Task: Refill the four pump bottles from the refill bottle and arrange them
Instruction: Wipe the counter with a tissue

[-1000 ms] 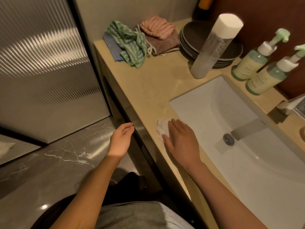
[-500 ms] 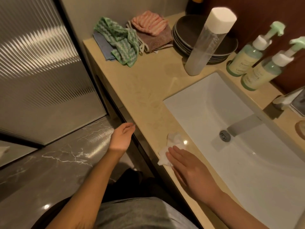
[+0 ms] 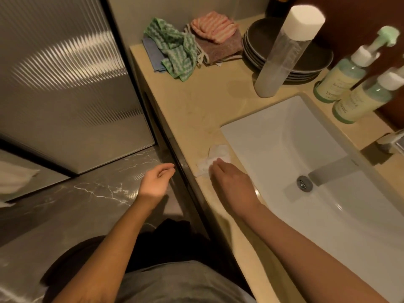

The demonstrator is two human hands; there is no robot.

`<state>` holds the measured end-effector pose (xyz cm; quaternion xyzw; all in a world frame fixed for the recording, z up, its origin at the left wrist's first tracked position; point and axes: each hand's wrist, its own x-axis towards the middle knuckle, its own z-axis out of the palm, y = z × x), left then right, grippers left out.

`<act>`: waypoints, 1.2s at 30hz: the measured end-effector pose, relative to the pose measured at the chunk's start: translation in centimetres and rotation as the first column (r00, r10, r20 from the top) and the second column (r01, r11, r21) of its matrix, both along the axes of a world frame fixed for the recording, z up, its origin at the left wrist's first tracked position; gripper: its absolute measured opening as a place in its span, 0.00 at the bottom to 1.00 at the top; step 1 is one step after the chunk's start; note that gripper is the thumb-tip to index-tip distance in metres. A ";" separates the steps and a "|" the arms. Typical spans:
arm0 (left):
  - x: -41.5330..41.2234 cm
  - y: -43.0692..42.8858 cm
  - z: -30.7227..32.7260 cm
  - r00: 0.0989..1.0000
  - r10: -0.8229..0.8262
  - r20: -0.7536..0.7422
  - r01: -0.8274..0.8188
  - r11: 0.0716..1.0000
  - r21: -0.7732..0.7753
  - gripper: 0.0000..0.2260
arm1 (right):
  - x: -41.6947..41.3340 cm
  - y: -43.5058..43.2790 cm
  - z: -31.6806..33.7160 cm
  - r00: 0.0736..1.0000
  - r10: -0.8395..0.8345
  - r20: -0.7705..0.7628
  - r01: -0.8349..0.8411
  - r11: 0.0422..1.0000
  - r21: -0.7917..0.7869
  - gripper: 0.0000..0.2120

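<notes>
The tall clear refill bottle [image 3: 282, 55] with a white cap stands at the back of the beige counter [image 3: 196, 106], just in front of the plates. Two pale green pump bottles [image 3: 340, 82] [image 3: 363, 101] stand side by side behind the sink, at the right. My right hand [image 3: 231, 182] presses its fingers on a crumpled white tissue [image 3: 218, 154] on the counter's front strip, by the sink's left corner. My left hand [image 3: 155, 182] hangs over the floor beside the counter, loosely curled and holding nothing.
A white sink [image 3: 306, 160] with a drain fills the right side, and a faucet [image 3: 391, 141] sits at its far edge. Dark plates [image 3: 314, 60] are stacked at the back. Green [image 3: 172, 49] and pink [image 3: 214, 27] cloths lie in the back corner. A ribbed glass door [image 3: 65, 84] stands left.
My right hand slid the tissue along the counter edge toward me, then back up near the sink's corner. My left hand stayed almost still.
</notes>
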<state>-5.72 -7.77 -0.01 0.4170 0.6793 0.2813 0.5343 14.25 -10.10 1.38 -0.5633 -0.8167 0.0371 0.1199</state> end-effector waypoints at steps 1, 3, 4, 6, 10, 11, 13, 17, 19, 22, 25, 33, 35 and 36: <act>-0.1 -0.4 0.1 1.000 0.007 -0.007 -0.007 1.000 0.001 0.10 | -0.8 0.6 -0.2 1.000 -0.015 -0.019 0.015 1.000 0.005 0.16; -0.2 -1.5 0.0 1.000 0.005 -0.026 -0.005 1.000 -0.004 0.10 | -2.0 1.1 -0.3 0.999 -0.024 -0.046 0.024 1.000 0.015 0.15; -0.2 -2.0 -0.1 0.999 0.004 -0.035 -0.004 1.000 -0.004 0.10 | -2.3 0.8 -0.5 0.999 -0.011 -0.053 0.012 1.000 0.023 0.15; -0.2 -2.9 -0.3 0.999 -0.003 -0.042 0.003 1.000 -0.002 0.09 | -2.2 -0.5 -0.7 0.997 0.047 -0.064 -0.044 0.998 0.036 0.14; 0.8 -3.8 -0.7 0.998 -0.050 -0.031 0.049 0.999 -0.019 0.10 | 0.3 -5.3 -0.1 0.980 0.193 -0.043 -0.194 0.981 -0.001 0.14; 1.1 -3.9 -0.7 0.998 -0.063 -0.024 0.062 0.998 -0.018 0.11 | 1.3 -6.7 0.0 0.974 0.219 -0.060 -0.220 0.975 -0.011 0.17; 1.8 -3.8 -0.6 0.996 -0.092 -0.010 0.092 0.996 -0.005 0.12 | 3.7 -9.6 0.2 0.964 0.223 -0.147 -0.232 0.972 -0.041 0.23; 3.8 -2.7 -0.2 0.991 -0.125 0.040 0.125 0.992 0.017 0.21 | 8.5 -13.7 -0.2 0.967 0.251 -0.043 -0.252 0.967 -0.028 0.13; 4.5 -2.1 0.0 0.990 -0.133 0.041 0.132 0.991 0.036 0.24 | 10.5 -13.9 -0.3 0.965 0.263 -0.005 -0.263 0.964 -0.039 0.13; 4.6 -1.4 0.0 0.989 -0.146 0.024 0.145 0.989 0.037 0.25 | 11.3 -11.8 -0.1 0.971 0.236 0.031 -0.235 0.972 -0.031 0.14; 3.8 -1.1 0.0 0.982 -0.189 0.001 0.189 0.981 0.034 0.25 | 9.3 -7.9 -0.2 0.988 0.149 0.031 -0.150 0.989 0.019 0.13; 2.9 -0.8 0.8 0.972 -0.229 -0.057 0.233 0.969 0.087 0.19 | 2.5 1.7 -1.3 0.960 -0.249 -0.129 0.263 0.958 0.113 0.06; 2.7 -1.0 0.5 0.973 -0.221 -0.059 0.226 0.971 0.081 0.18 | 1.5 1.0 -1.2 0.941 -0.298 -0.160 0.318 0.941 0.117 0.08; 2.6 -1.1 0.3 0.974 -0.221 -0.054 0.225 0.972 0.072 0.18 | 1.2 0.1 -0.9 0.943 -0.288 -0.164 0.309 0.944 0.115 0.08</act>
